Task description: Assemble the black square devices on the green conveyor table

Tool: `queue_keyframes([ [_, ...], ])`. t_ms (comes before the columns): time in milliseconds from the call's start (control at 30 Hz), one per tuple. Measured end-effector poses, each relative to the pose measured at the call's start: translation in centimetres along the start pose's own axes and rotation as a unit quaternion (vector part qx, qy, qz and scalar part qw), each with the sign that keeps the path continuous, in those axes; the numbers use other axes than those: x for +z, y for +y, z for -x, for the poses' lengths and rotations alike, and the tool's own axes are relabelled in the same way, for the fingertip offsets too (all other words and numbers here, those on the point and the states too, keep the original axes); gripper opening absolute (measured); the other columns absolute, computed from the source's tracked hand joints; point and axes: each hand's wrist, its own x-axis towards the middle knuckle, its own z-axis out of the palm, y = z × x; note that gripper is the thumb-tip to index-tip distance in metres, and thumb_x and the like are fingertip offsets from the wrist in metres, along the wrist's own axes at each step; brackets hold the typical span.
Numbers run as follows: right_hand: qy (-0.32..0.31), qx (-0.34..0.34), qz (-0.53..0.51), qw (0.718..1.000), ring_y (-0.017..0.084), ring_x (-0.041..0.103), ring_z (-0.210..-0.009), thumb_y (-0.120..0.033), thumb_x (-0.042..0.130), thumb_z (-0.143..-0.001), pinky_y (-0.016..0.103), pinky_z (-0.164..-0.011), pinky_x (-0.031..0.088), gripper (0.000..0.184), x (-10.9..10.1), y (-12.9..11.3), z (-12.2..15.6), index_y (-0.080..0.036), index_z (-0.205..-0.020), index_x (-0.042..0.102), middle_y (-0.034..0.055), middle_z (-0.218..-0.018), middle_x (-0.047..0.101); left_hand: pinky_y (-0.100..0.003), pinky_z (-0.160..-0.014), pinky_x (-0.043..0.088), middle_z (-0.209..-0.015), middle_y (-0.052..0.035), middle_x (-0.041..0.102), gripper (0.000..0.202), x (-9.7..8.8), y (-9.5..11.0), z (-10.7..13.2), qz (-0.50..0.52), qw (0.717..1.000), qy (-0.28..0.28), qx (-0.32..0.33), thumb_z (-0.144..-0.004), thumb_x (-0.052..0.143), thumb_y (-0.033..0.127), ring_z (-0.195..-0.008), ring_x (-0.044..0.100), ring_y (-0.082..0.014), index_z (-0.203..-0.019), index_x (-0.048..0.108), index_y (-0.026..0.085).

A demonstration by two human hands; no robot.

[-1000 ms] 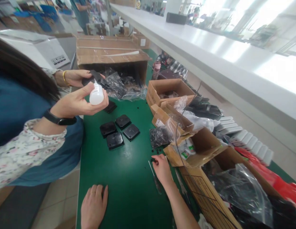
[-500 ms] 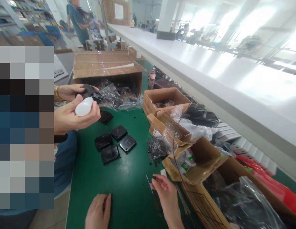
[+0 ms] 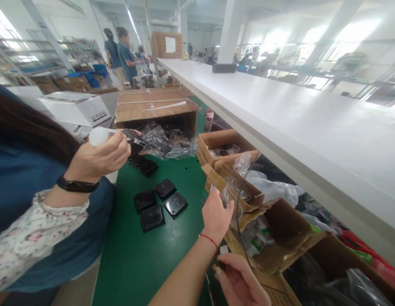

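My left hand (image 3: 216,214), a red string round its wrist, reaches across the green table (image 3: 136,263) to a clear plastic bag (image 3: 235,199) in the open cardboard box (image 3: 223,178). I see only its back, and its fingers bend down out of sight. My right hand (image 3: 242,282) is low at the frame's bottom edge, beside a box corner. Its fingers are curled round a small dark thing that I cannot make out. Several black square covers (image 3: 159,204) lie on the table to the left of my left hand.
A co-worker on the left holds a white bottle (image 3: 98,136) and a black part (image 3: 134,136) over the table. Cardboard boxes (image 3: 223,146) and bags line the right side under a white shelf (image 3: 280,110). A large box (image 3: 153,106) stands at the far end.
My left hand left the table's near edge and crossed to the bag in the box. My right hand drew back to the bottom edge. The co-worker raised the bottle. My view tilted up.
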Motion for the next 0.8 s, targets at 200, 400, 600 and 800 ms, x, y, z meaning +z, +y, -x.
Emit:
queue_keyframes([
  [200, -0.014, 0.221, -0.160, 0.962, 0.022, 0.073, -0.082, -0.036, 0.084, -0.070, 0.035, -0.073, 0.063, 0.036, -1.4, -1.8, -2.5, -0.021, -0.102, 0.076, 0.0123, -0.101, 0.077, -0.029, -0.069, 0.037, -0.074, -0.0008, 0.062, 0.011, -0.3, -1.9, 0.1, 0.063, 0.997, 0.010, -0.031, -0.081, 0.052, 0.011, -0.071, 0.058, -0.0167, -0.076, 0.053, 0.021],
  [400, -0.011, 0.216, -0.201, 0.956, 0.021, 0.072, -0.082, -0.035, 0.084, -0.069, 0.035, -0.070, 0.064, 0.038, -1.1, -2.2, -3.3, -0.022, -0.103, 0.076, 0.0116, -0.100, 0.077, -0.027, -0.063, 0.044, -0.067, -0.0017, 0.063, 0.009, -0.7, -5.2, 0.7, 0.211, 0.972, -0.004, -0.107, -0.078, 0.059, 0.027, -0.063, 0.058, -0.0163, -0.078, 0.059, 0.018],
  [600, -0.017, 0.131, -0.129, 0.983, 0.020, 0.072, -0.082, -0.034, 0.083, -0.069, 0.032, -0.070, 0.063, 0.029, -1.0, -2.5, -3.0, -0.024, -0.096, 0.077, 0.0096, -0.097, 0.077, -0.027, -0.060, 0.044, -0.067, -0.0031, 0.063, 0.024, 0.0, -7.2, 1.1, 0.272, 0.955, -0.003, -0.120, -0.071, 0.061, 0.040, -0.062, 0.058, -0.0168, -0.078, 0.061, 0.017],
  [800, 0.018, 0.030, 0.010, 0.999, 0.021, 0.070, -0.087, -0.037, 0.078, -0.075, 0.033, -0.077, 0.063, 0.024, -0.8, -3.7, -3.3, -0.021, -0.092, 0.076, 0.0090, -0.093, 0.074, -0.026, -0.059, 0.043, -0.065, -0.0025, 0.061, 0.022, 0.5, -7.6, 0.9, 0.279, 0.953, -0.001, -0.121, -0.070, 0.061, 0.037, -0.061, 0.057, -0.0157, -0.078, 0.060, 0.017],
])
